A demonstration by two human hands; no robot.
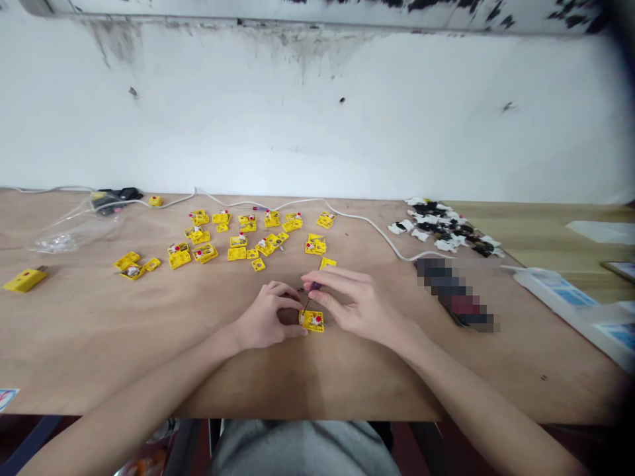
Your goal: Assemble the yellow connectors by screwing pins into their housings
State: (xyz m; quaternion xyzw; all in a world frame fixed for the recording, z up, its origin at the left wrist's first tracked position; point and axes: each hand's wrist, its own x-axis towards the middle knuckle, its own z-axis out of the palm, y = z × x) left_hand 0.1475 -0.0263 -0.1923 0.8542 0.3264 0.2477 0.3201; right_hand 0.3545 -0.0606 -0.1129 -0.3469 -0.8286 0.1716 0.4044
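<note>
A small yellow case [314, 321] with a red button and white parts inside lies open on the wooden table in front of me. My left hand [270, 316] is at its left side, thumb near the lower edge and fingers near the upper left corner, holding it. Between the thumb and fingers of my right hand [350, 301] is a thin screwdriver [314, 287] with a dark purple handle, its shaft slanting down to the left part of the case. A yellow cover [328, 263] lies just beyond my right hand.
Several open yellow cases [237, 252] lie farther back. A yellow plug-like block [24, 279] and plastic bag [74, 231] are left. Black and white pieces [439, 225], a blurred dark object [456, 294] and a white cable [367, 219] are right or behind.
</note>
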